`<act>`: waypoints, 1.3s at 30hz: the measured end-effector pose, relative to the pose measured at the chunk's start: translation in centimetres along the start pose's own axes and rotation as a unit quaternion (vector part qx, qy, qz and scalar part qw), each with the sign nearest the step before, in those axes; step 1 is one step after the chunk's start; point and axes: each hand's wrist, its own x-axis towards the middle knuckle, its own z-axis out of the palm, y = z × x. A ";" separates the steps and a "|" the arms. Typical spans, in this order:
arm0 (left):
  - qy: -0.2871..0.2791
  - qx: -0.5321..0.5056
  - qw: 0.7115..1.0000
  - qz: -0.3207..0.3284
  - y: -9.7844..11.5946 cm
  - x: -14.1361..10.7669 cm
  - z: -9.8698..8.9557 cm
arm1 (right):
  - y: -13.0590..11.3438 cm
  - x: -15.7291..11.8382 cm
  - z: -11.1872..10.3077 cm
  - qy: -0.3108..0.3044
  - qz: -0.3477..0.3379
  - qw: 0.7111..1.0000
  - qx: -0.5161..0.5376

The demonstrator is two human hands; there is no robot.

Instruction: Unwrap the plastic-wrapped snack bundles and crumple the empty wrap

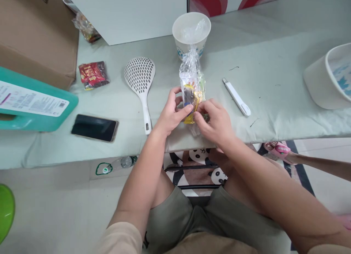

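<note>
Near the table's front edge, both my hands are closed on a clear plastic bag (pixel 192 69) with small yellow, brown and white snack packets inside. My left hand (pixel 173 113) grips its left side, thumb lying across the front. From the right, my right hand (pixel 215 118) pinches the bag with thumb and forefinger. The bag's gathered top points away from me, overlapping a white paper bucket (pixel 181 30) with a blue pattern that has clear plastic in it. Right of my hands lies a white utility knife (pixel 237 97). A white slotted skimmer (pixel 140 76) rests to their left.
A phone (pixel 94 127), a red snack packet (pixel 93 75), a teal jug (pixel 59 100) and a cardboard box (pixel 38 34) occupy the left side. Another white bucket (pixel 318 83) stands far right. White panels back the table. Someone's foot in a pink slipper (pixel 281 150) shows below.
</note>
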 end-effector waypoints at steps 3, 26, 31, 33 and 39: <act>-0.014 0.010 1.000 -0.005 0.0 0.1 -0.1 | -0.3 0.0 -0.3 -0.005 0.019 1.000 0.010; 0.058 -0.183 0.981 -0.038 0.4 0.8 0.0 | 0.9 1.3 -1.4 -0.027 0.195 0.899 0.391; 0.066 -0.144 0.987 -0.011 -0.1 0.7 -0.1 | 0.8 0.9 -1.2 -0.084 0.174 0.890 0.412; 0.070 -0.137 0.988 -0.004 -0.2 0.7 -0.1 | 0.9 0.8 -1.2 -0.102 0.167 0.880 0.434; 0.106 -0.202 0.974 -0.009 0.2 0.8 -0.1 | 1.2 1.0 -1.3 -0.058 0.207 0.857 0.468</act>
